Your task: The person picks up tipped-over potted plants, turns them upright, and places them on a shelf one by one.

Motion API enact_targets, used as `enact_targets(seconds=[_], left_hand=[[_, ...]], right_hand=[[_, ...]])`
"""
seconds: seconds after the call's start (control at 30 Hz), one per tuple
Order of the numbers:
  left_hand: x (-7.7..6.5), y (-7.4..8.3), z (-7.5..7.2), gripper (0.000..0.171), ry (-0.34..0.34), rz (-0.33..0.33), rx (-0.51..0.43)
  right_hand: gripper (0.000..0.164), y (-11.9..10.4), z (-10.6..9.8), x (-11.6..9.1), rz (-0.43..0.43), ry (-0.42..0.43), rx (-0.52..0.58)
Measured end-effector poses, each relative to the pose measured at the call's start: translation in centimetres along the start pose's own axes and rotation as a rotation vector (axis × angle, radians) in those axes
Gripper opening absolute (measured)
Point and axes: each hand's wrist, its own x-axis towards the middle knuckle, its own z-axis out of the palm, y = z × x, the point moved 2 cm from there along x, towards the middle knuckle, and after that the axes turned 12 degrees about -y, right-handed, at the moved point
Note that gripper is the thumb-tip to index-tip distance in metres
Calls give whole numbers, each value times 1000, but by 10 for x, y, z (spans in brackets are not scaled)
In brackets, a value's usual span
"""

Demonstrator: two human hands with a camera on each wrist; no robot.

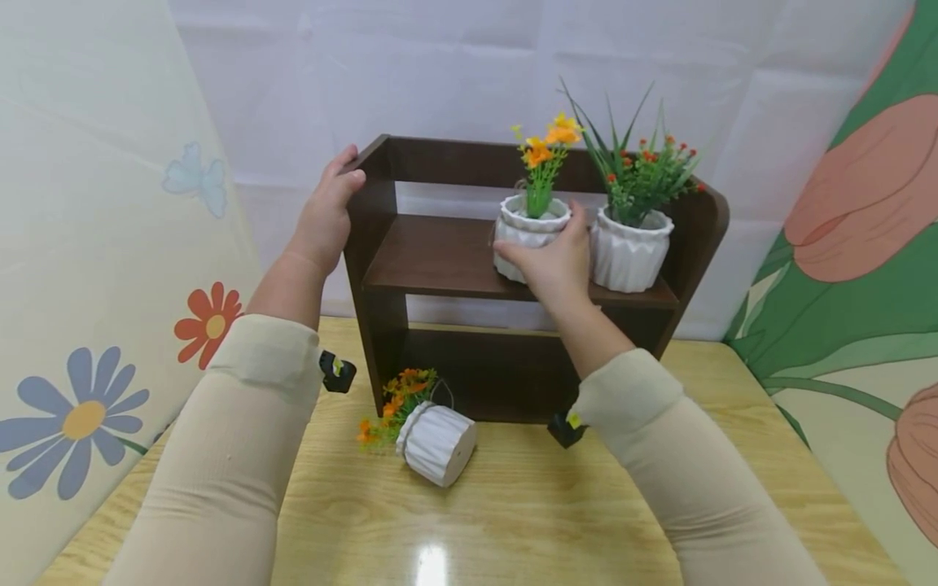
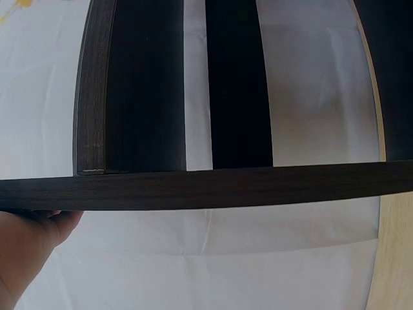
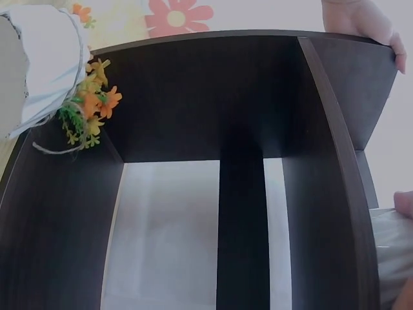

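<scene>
While the left grip clasps the smooth dark shelf by its upper-left side, a hard pull could tilt it.
Upper right of centre, the right grip curls round a ridged white pot of orange flowers; sliding rightward, it could knock the leafy neighbouring pot.

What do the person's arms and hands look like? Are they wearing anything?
The left sleeve and right sleeve are plain beige, with paler, wide cuffs. A small black block with a yellow mark shows by the left cuff, and another by the right. The left hand and right hand wear no gloves.
</scene>
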Motion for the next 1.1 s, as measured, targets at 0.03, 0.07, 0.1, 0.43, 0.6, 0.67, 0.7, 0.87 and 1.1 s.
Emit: enact_targets(seconds=[0.03,0.07,0.1,0.43,0.6,0.67,0.7,0.87,1.1], left_hand=[[0,0,0,57,0,2,-1],[0,0,0,57,0,3,-3],[0,0,0,57,-1,3,-3],[-1,0,1,57,-9,-1,-25],[-1,1,1,57,-5,0,-14],[0,1,0,57,-4,0,-13],[0,0,0,57,-3,0,-12],[-1,0,0,57,-6,-9,-1],[-1,1,0,57,-7,-2,-1]], right_hand=[[115,0,0,0,3,0,1],[115,0,1,0,6,0,2],[116,0,1,0,10,0,4],[115,3,3,-1,10,15,14],[115,3,3,-2,0,25,-3],[115,3,3,-2,3,22,-9],[115,3,3,-2,7,20,-13],[117,4,4,-3,25,6,-22],[124,5,3,-5,9,-5,-14]])
